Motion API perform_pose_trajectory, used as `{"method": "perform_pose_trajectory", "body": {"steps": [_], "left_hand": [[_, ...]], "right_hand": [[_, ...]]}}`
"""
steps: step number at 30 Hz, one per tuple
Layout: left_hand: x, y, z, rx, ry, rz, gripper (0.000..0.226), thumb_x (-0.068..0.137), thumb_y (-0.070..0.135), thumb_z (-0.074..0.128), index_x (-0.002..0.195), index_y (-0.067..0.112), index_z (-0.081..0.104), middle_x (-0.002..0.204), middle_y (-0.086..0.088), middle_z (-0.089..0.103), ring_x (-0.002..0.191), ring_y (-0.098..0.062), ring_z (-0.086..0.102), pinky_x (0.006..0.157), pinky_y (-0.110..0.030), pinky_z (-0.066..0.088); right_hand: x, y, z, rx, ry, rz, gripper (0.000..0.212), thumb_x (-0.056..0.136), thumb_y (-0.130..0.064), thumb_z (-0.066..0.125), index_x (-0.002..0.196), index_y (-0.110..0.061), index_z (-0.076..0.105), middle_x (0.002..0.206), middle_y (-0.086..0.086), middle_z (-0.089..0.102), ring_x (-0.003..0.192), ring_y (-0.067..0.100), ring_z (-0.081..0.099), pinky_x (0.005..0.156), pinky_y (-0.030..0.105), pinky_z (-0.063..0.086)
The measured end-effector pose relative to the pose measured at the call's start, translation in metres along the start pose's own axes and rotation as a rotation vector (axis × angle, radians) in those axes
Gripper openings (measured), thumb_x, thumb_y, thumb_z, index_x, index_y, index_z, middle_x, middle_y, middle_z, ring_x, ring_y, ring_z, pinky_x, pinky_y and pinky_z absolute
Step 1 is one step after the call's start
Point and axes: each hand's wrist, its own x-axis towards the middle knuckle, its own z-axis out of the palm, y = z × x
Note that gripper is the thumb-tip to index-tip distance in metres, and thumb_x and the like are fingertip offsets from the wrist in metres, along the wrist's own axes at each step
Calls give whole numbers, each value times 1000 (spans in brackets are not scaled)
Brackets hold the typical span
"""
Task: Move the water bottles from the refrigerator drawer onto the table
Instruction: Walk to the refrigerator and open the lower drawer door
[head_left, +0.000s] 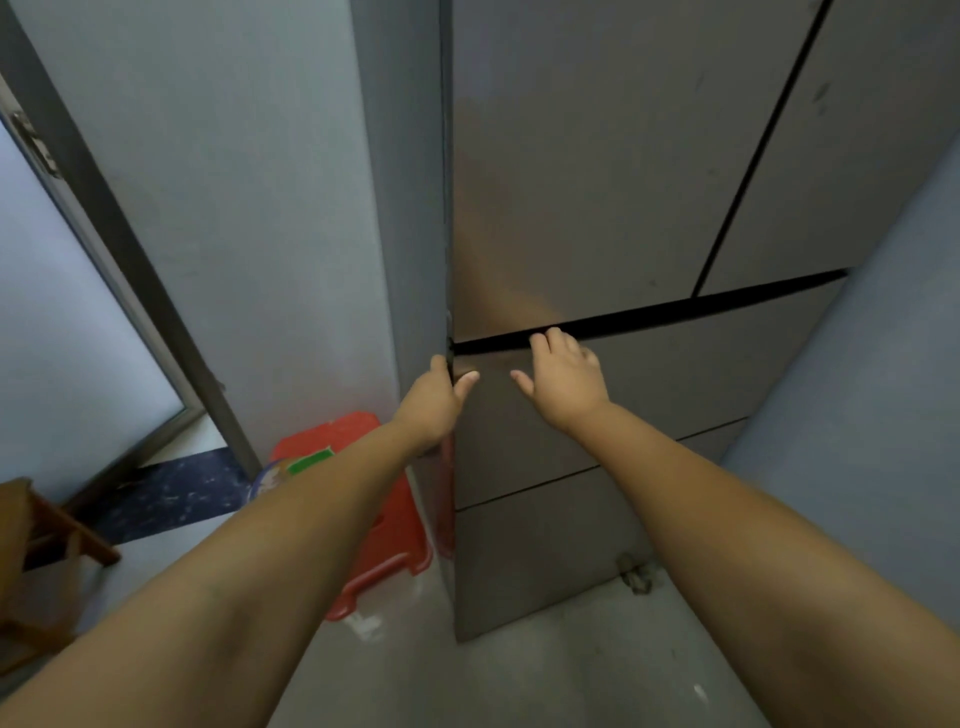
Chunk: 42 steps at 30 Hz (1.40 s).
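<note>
A grey multi-door refrigerator (597, 171) fills the upper right. Its upper drawer front (691, 379) sits below a dark horizontal gap. My left hand (434, 400) grips the drawer front's left edge, fingers behind it and thumb on the face. My right hand (563, 379) rests on the top left of the same front, fingers hooked into the gap at its top edge. The drawer looks closed or barely ajar. No water bottles and no table are in view.
A second, lower drawer front (540, 561) reaches the floor. A red plastic stool (374, 519) stands left of the fridge against the wall. A wooden stool (47, 545) is at far left, by a glass door (67, 322). A wall closes in on the right.
</note>
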Motion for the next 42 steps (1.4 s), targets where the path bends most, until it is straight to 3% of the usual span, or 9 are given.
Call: {"method": "perform_pose_trajectory", "body": {"steps": [9, 17, 21, 25, 28, 31, 35, 38, 42], "left_hand": [[-74, 24, 22, 157, 39, 71, 43, 98, 43, 40, 110, 2, 39, 107, -24, 60, 93, -41, 60, 66, -36, 39], [-178, 78, 75, 168, 124, 55, 45, 96, 51, 40, 113, 9, 41, 98, -8, 59, 88, -28, 63, 67, -37, 50], [-227, 97, 93, 238, 83, 260, 35, 98, 45, 40, 105, 12, 47, 92, -3, 57, 83, -24, 60, 64, -33, 43], [-251, 145, 106, -11, 264, 421, 16, 98, 27, 45, 97, 15, 55, 89, 7, 50, 77, -10, 50, 65, -22, 34], [-237, 194, 123, -161, 65, 446, 27, 98, 23, 48, 123, 17, 56, 115, 6, 50, 103, -6, 52, 84, -18, 43], [-229, 246, 158, -182, -255, 531, 39, 101, 24, 42, 140, 20, 48, 147, 1, 40, 135, -10, 37, 109, -22, 29], [-220, 261, 191, -63, -276, 651, 44, 104, 29, 32, 147, 28, 34, 159, 1, 22, 147, -11, 17, 112, -20, 11], [-222, 284, 227, -53, -379, 739, 47, 104, 35, 27, 151, 33, 21, 161, 5, 7, 147, -12, 12, 114, -27, 15], [-214, 311, 259, 19, -446, 875, 53, 104, 33, 29, 152, 35, 9, 161, 7, 1, 148, -13, 6, 118, -35, 15]], "right_hand": [[-53, 31, -8, 53, 115, -79, 46, 98, -45, 43, 129, -12, 48, 127, 6, 49, 122, 24, 45, 104, 41, 29], [-145, 81, -27, 334, 114, -70, 38, 101, -35, 38, 126, -10, 51, 128, 5, 49, 123, 21, 43, 101, 39, 33], [-189, 114, -37, 420, 137, -68, 30, 100, -34, 41, 110, -11, 57, 111, 2, 52, 110, 18, 48, 93, 36, 39], [-245, 174, -57, 555, 111, -42, 16, 97, -24, 51, 97, -9, 59, 99, -1, 49, 99, 16, 50, 86, 28, 41], [-281, 206, -70, 643, 87, 67, 7, 94, -13, 56, 96, -8, 60, 110, 5, 54, 112, 18, 53, 96, 29, 42], [-320, 240, -90, 712, 114, 268, 22, 96, -10, 53, 111, 0, 65, 138, 9, 53, 135, 20, 43, 112, 24, 29], [-344, 242, -122, 635, -52, 379, 48, 101, -35, 42, 140, -9, 48, 151, 5, 41, 140, 18, 37, 113, 25, 26], [-363, 256, -134, 315, -231, 442, 80, 95, -51, 44, 154, -10, 9, 161, 12, 13, 148, 24, 17, 119, 40, 23], [-375, 278, -134, -90, -309, 583, 70, 103, -35, 31, 152, -8, -11, 161, 11, -14, 150, 24, -9, 120, 53, 6]]}}
